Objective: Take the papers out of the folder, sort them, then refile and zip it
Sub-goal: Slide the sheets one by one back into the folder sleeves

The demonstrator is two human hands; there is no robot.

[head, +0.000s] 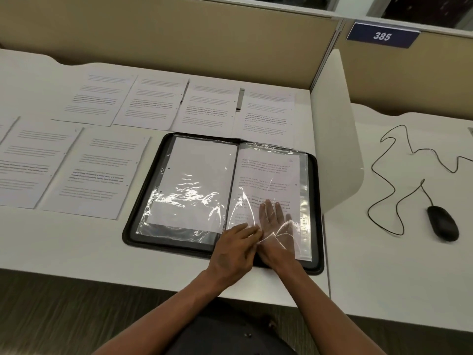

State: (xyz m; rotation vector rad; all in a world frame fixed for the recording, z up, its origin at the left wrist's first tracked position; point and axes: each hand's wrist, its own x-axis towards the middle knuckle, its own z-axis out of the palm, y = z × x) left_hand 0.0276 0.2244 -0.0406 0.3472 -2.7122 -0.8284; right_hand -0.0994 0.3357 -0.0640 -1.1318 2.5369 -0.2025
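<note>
A black zip folder (316, 262) lies open on the white desk (76, 247), with clear plastic sleeves on both sides. The left sleeve (189, 185) holds a mostly blank sheet. The right sleeve (268, 175) holds a printed page. My right hand (273, 219) is slid inside the right sleeve from its bottom edge, fingers straight and flat on the page, seen through the plastic. My left hand (235, 249) pinches the lower edge of that sleeve next to the right wrist. Several printed sheets (97, 172) lie spread in two rows on the desk to the left of and behind the folder.
A white divider panel (337, 139) stands just right of the folder. Beyond it a black mouse (442, 222) with a looping cable (389, 160) lies on the neighbouring desk. A beige partition wall (179, 39) runs along the back, with a blue sign reading 385 (382, 35).
</note>
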